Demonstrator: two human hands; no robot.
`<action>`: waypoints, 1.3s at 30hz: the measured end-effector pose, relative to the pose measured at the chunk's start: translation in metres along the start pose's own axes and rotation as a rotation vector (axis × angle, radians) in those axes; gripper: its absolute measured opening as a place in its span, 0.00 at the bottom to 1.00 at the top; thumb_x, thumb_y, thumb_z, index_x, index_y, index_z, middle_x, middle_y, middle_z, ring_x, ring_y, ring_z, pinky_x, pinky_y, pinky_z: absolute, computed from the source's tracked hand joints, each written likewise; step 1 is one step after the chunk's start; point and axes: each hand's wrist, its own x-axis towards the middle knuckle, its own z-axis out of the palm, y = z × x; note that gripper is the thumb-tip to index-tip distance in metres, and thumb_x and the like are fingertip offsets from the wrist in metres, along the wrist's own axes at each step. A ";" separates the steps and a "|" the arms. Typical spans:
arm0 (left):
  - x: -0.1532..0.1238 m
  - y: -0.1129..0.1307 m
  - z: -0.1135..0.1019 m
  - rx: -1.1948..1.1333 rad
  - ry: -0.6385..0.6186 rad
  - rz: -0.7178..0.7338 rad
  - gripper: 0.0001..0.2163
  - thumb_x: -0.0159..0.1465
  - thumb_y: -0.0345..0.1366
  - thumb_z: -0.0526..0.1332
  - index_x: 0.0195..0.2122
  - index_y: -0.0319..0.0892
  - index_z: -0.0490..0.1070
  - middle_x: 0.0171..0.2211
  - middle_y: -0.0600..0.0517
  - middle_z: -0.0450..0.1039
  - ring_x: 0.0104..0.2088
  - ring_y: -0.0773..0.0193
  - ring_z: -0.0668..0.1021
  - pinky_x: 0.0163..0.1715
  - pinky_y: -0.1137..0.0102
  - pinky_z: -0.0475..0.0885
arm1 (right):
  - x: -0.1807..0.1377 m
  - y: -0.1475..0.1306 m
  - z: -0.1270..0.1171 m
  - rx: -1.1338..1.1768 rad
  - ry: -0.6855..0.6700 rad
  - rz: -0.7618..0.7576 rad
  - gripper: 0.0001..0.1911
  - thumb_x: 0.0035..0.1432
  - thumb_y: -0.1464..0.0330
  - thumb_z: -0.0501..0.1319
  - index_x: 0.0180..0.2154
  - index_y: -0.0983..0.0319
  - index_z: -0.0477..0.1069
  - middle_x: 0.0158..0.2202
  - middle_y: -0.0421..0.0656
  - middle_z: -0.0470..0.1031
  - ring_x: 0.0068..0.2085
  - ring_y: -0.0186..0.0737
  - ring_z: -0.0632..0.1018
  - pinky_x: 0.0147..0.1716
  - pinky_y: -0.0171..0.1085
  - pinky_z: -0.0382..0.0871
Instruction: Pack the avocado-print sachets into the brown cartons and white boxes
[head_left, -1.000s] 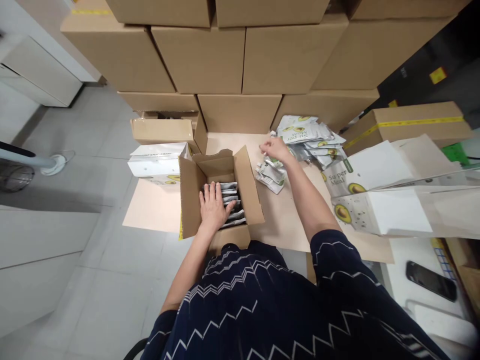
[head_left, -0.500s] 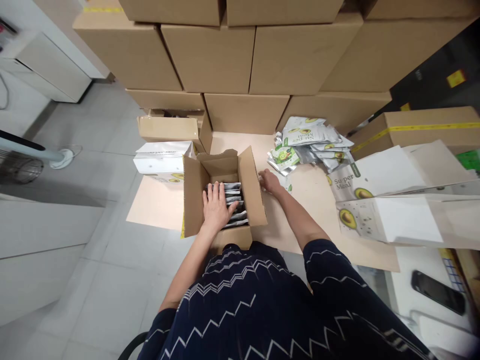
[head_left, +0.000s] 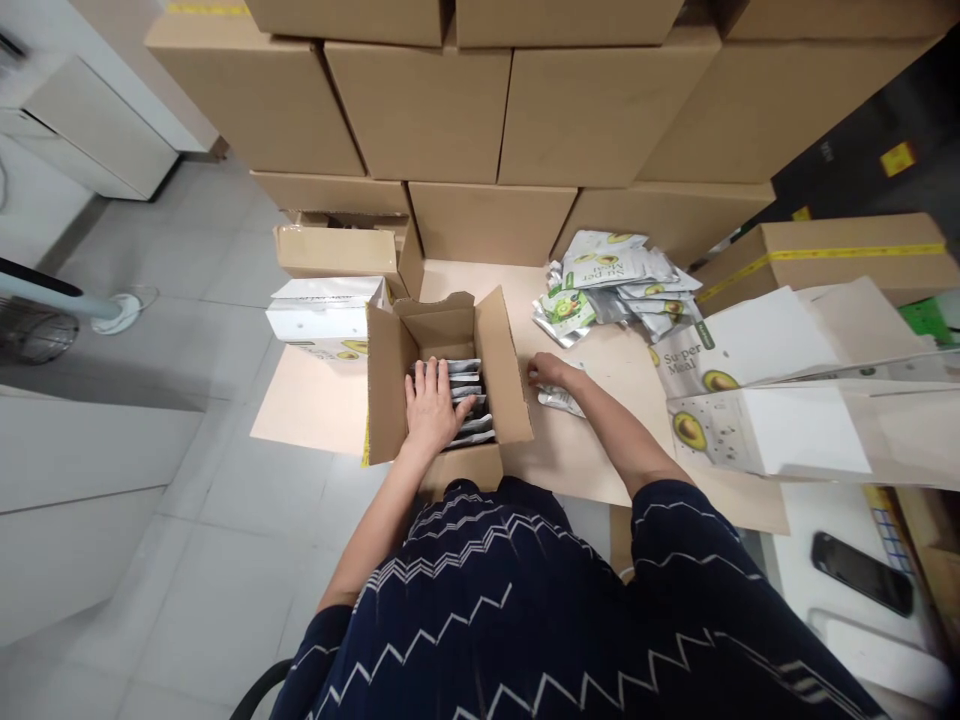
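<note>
An open cardboard box (head_left: 390, 385) stands on a flat sheet of cardboard in front of me, with silver pouches (head_left: 471, 430) stacked on edge inside it. My left hand (head_left: 433, 408) lies flat on those pouches, fingers spread. My right hand (head_left: 550, 372) is on the cardboard sheet just right of the box, its fingers curled over a few silver pouches (head_left: 562, 400) lying there. A loose pile of avocado-printed pouches (head_left: 619, 285) lies farther back on the right.
Stacked cardboard cartons (head_left: 420, 110) wall off the back. A white printed carton (head_left: 319, 320) and an open brown box (head_left: 337, 250) sit left of the packing box. Flat white "Super Meal" cartons (head_left: 757, 395) lie at right. A black phone (head_left: 861, 572) rests at lower right.
My right hand came back from the pouch pile with some pouches and set down beside the box. The left hand stayed on the pouches inside the box.
</note>
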 end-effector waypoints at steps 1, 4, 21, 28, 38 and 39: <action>0.000 0.000 0.000 0.000 0.002 -0.001 0.38 0.66 0.57 0.47 0.69 0.32 0.49 0.69 0.38 0.50 0.69 0.42 0.51 0.66 0.47 0.47 | -0.001 -0.001 -0.003 0.000 -0.014 0.001 0.11 0.48 0.72 0.68 0.37 0.65 0.79 0.41 0.50 0.79 0.41 0.44 0.78 0.38 0.34 0.66; 0.000 0.000 0.001 -0.005 0.003 0.000 0.38 0.66 0.57 0.47 0.69 0.32 0.49 0.70 0.38 0.49 0.69 0.42 0.51 0.67 0.47 0.47 | -0.006 -0.006 -0.016 -0.020 -0.022 0.003 0.11 0.48 0.71 0.68 0.37 0.66 0.78 0.41 0.51 0.79 0.42 0.45 0.77 0.38 0.34 0.65; 0.000 0.000 0.001 -0.015 0.001 -0.003 0.38 0.67 0.57 0.47 0.69 0.32 0.49 0.70 0.39 0.49 0.70 0.42 0.50 0.67 0.48 0.46 | -0.134 -0.038 -0.147 0.178 0.930 -0.191 0.08 0.57 0.71 0.55 0.35 0.61 0.73 0.42 0.48 0.73 0.38 0.42 0.76 0.40 0.41 0.71; -0.001 0.002 -0.003 -0.034 -0.004 -0.006 0.38 0.66 0.57 0.47 0.69 0.32 0.49 0.70 0.39 0.49 0.70 0.42 0.50 0.67 0.48 0.46 | -0.195 -0.083 -0.192 0.166 1.137 -0.389 0.08 0.61 0.72 0.56 0.35 0.56 0.72 0.41 0.44 0.77 0.45 0.42 0.77 0.45 0.43 0.72; 0.000 0.003 -0.007 -0.024 -0.034 -0.018 0.38 0.66 0.57 0.48 0.69 0.32 0.49 0.69 0.38 0.50 0.69 0.42 0.51 0.67 0.48 0.47 | -0.115 -0.182 -0.175 0.056 0.686 -0.718 0.14 0.61 0.77 0.51 0.39 0.61 0.73 0.42 0.46 0.74 0.47 0.43 0.73 0.47 0.41 0.66; 0.000 0.004 -0.007 -0.023 -0.038 -0.019 0.38 0.66 0.57 0.48 0.69 0.32 0.49 0.69 0.38 0.50 0.69 0.41 0.51 0.67 0.48 0.47 | -0.100 -0.189 -0.167 0.010 0.645 -0.731 0.14 0.60 0.79 0.51 0.39 0.62 0.73 0.42 0.47 0.74 0.47 0.43 0.72 0.46 0.41 0.65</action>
